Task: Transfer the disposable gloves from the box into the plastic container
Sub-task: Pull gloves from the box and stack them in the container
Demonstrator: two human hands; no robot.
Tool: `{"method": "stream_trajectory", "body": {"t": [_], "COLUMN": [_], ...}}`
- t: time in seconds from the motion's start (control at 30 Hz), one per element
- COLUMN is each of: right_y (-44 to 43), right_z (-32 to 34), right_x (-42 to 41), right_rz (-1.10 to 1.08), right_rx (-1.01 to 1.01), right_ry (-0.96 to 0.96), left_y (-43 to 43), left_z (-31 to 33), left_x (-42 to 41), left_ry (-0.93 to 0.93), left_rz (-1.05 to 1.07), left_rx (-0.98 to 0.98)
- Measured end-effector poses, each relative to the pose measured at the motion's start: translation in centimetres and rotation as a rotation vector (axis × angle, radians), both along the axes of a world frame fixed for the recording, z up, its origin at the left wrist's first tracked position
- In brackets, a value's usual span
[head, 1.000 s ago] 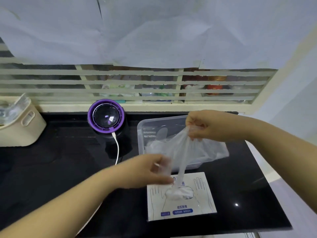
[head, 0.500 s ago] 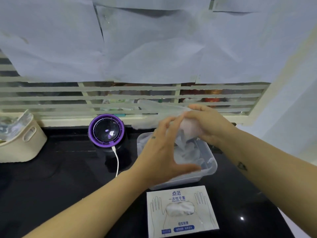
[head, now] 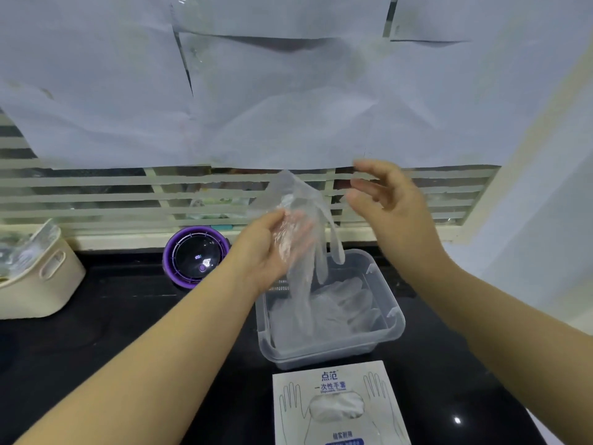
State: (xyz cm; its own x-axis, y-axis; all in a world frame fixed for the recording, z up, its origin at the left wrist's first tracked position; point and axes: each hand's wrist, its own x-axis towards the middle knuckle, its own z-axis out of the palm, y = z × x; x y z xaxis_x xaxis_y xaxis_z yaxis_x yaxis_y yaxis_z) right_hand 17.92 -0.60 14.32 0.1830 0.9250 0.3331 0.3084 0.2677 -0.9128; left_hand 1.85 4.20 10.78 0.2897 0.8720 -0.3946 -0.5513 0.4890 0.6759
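A clear disposable glove [head: 301,200] hangs from my left hand [head: 266,252], which grips it between thumb and fingers; its fingers dangle down into the clear plastic container [head: 395,319]. Several more clear gloves [head: 348,300] lie crumpled inside that container. My right hand [head: 390,203] hovers to the right of the held glove, fingers spread and relaxed, touching nothing. The white glove box [head: 340,403] lies flat on the black counter just in front of the container, with gloves showing in its oval opening.
A round purple-rimmed device [head: 195,256] stands left of the container by the back ledge. A beige basket [head: 41,281] sits at the far left. Behind is a slatted window [head: 128,194] covered with white paper. The counter's right edge [head: 526,409] lies near the box.
My right hand has let go of the glove and moved off to the right. My left hand now holds the glove alone, and it hangs over the container.
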Motion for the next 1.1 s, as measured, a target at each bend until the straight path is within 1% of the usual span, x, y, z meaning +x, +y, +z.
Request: {"method": "stream_trajectory", "body": {"t": [0.07,0.13,0.17,0.2,0.27,0.4,0.47,0.57,0.67,0.7,0.77,0.83,0.93,1.0,1.07,1.1], "right_y": [-0.6,-0.9,-0.8,-0.5,0.6,3.5,4.4,5.8,7.7,8.5,9.9,10.6,10.6,10.3,9.9,9.7], "right_z": [-1.5,-3.5,-4.5,-5.2,-6.1,-6.0,-5.4,-3.8,-1.8,-1.4,-1.6,-3.3,-7.4,-9.8,-11.3,-11.7], "right_x": [-0.4,-0.7,-0.7,-0.7,-0.4,0.7,1.2,1.8,2.4,2.5,2.5,2.0,1.1,0.6,0.2,0.2], "right_rz": [-0.017,0.045,0.081,0.098,0.09,0.135,0.136,0.062,0.045,0.064,0.146,0.242,0.317,0.344,0.375,0.385], "right_rx": [0.019,-0.104,-0.188,-0.265,-0.362,-0.425,-0.4,-0.308,-0.229,-0.227,-0.282,-0.379,-0.483,-0.516,-0.511,-0.494], "right_ry": [-0.242,-0.407,-0.453,-0.466,-0.426,-0.301,-0.312,-0.367,-0.406,-0.474,-0.679,-0.856,-0.991,-1.072,-1.173,-1.217], "left_y": [-0.2,-0.6,-0.7,-0.8,-0.7,-0.2,-0.1,0.0,-0.3,-0.5,-1.1,-1.6,-1.9,-2.3,-2.4,-2.4], "left_z": [-0.4,-0.9,-1.1,-1.4,-1.8,-1.9,-1.8,-2.0,-2.8,-3.2,-4.2,-5.0,-6.0,-6.1,-6.7,-6.9], "left_x": [0.2,0.4,0.5,0.5,0.5,0.2,0.2,0.2,-0.2,-0.3,-0.7,-1.3,-2.7,-3.5,-3.8,-3.8], "left_ry": [-0.031,-0.021,-0.018,-0.015,-0.005,-0.026,-0.045,-0.077,-0.033,0.02,0.19,0.43,0.96,1.191,1.453,1.544], "left_rz": [0.04,0.059,0.059,0.059,0.047,0.003,-0.023,-0.05,-0.079,-0.098,-0.139,-0.197,-0.227,-0.27,-0.324,-0.325], "left_rx": [-0.095,-0.158,-0.182,-0.198,-0.21,-0.228,-0.225,-0.213,-0.204,-0.202,-0.19,-0.12,0.145,0.307,0.547,0.682]}}
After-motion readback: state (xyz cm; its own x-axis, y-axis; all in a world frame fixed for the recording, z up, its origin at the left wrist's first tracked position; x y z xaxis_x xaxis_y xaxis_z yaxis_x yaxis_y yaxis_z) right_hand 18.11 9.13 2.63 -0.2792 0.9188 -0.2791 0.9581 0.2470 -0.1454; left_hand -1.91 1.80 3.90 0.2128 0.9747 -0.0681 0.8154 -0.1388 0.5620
